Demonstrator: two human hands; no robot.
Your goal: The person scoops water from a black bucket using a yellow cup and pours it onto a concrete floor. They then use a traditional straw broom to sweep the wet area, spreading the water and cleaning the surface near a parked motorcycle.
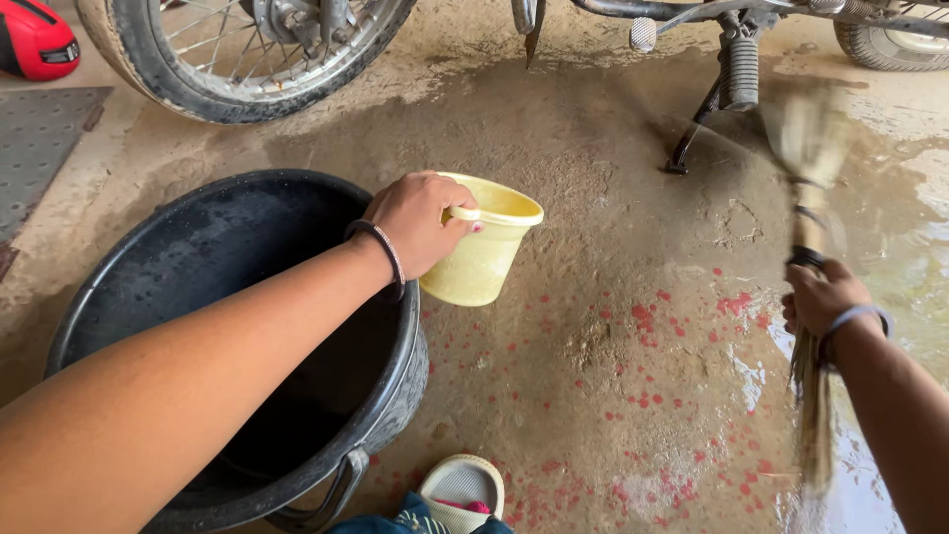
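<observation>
The tub is taken as the landmark, standing on the floor at the lower left. Just right of its far rim, the mug is held above the floor by the left hand, whose forearm is stretched across the tub's mouth. Behind the tub, a wheel is found; to the far right behind it, a kickstand is planted. Well right of the tub, the broom is gripped by the right hand. A sandal is seen just before the tub's right side. A mat is laid to its left rear.
</observation>
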